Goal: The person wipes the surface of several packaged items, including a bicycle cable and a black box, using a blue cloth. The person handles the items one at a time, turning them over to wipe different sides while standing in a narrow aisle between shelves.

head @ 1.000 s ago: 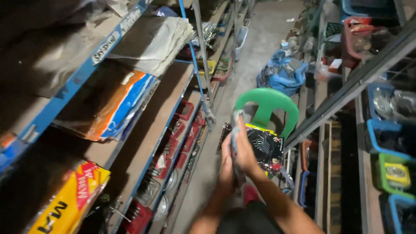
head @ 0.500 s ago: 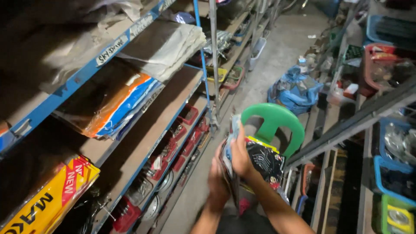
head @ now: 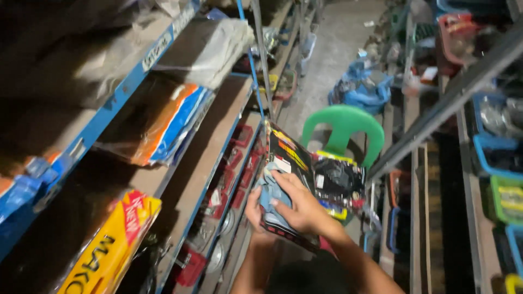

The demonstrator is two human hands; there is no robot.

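Narrow concrete aisle (head: pixel 332 38) between stocked blue shelves (head: pixel 218 163), green chair (head: pixel 343 122) beyond.

Green plastic chair (head: pixel 343 128); blue shelf frame (head: pixel 117 100); black package (head: pixel 305 179) with yellow and red stripes; yellow bag (head: pixel 111 247) with red corner; pale blue cloth (head: pixel 272 196).

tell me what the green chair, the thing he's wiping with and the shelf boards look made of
Green chair: looks like moulded plastic, one smooth uniform colour with a faint sheen.
Blue cloth under the right hand: soft fabric, crumpled in folds against the glossy printed package.
Shelf boards: probably wood or plywood, matt brown, set in blue-painted metal frames.
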